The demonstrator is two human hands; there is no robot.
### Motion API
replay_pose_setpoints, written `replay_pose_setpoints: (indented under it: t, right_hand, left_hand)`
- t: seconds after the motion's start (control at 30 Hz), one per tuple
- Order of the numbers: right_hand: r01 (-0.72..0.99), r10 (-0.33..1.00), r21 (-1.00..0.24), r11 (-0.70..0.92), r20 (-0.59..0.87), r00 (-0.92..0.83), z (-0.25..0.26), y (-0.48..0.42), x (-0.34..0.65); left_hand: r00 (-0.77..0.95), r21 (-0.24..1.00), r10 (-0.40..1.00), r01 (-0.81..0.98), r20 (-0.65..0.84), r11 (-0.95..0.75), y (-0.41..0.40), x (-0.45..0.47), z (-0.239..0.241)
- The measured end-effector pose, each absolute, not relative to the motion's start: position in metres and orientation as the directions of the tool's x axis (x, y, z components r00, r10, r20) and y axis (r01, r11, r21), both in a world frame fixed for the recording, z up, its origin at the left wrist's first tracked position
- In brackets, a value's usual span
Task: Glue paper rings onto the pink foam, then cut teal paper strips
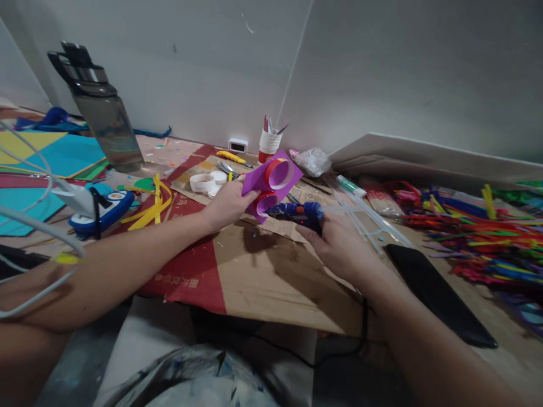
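My left hand (pixel 227 204) pinches a purple paper piece (pixel 259 180) that carries two red paper rings (pixel 278 173), held tilted above a flattened cardboard sheet (pixel 263 271). Gripped in my right hand (pixel 339 243) is a blue hot glue gun (pixel 299 213). Its nozzle points left and touches the lower red ring. A clear glue stick juts from the back of the gun.
A dark water bottle (pixel 104 116) stands at the back left by coloured paper sheets (pixel 51 155). White tape rolls (pixel 207 182), a cup of pens (pixel 270 144), yellow strips (pixel 155 206), a black phone (pixel 436 291) and several coloured pipe cleaners (pixel 475 232) lie around.
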State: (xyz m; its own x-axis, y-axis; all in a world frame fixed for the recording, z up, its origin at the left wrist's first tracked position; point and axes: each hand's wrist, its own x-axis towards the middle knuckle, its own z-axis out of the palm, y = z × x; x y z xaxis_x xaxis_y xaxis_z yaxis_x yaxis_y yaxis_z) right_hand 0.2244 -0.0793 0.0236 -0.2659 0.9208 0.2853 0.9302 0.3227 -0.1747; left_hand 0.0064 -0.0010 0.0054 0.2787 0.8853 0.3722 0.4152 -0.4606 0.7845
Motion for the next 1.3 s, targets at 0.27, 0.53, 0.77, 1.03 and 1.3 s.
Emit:
replay_pose_setpoints:
  t: [0.27, 0.53, 0.77, 1.03, 1.3]
  right_hand:
    - [0.962, 0.934, -0.108, 0.250, 0.287, -0.211, 0.026, -0.077, 0.230]
    - [0.898, 0.926, -0.332, 0.290, 0.335, -0.175, 0.026, -0.074, 0.238]
    - [0.739, 0.891, -0.565, 0.367, 0.442, -0.104, 0.023, -0.069, 0.242]
    - [0.758, 0.874, -0.534, 0.375, 0.475, -0.098, 0.018, -0.067, 0.240]
    - [0.723, 0.858, -0.528, 0.446, 0.484, -0.175, 0.019, -0.074, 0.233]
  left_hand:
    - [0.278, 0.822, 0.888, 0.350, 0.366, -0.448, 0.001, 0.004, 0.004]
    - [0.250, 0.940, 0.965, -0.342, 0.082, 0.009, 0.007, 0.010, -0.007]
    - [0.361, 0.909, 0.932, -0.394, 0.018, 0.135, 0.001, 0.013, -0.008]
    - [0.416, 0.896, 0.908, -0.380, -0.054, 0.228, -0.009, 0.019, -0.010]
    - [0.419, 0.872, 0.908, -0.438, -0.016, 0.217, -0.004, 0.017, -0.006]
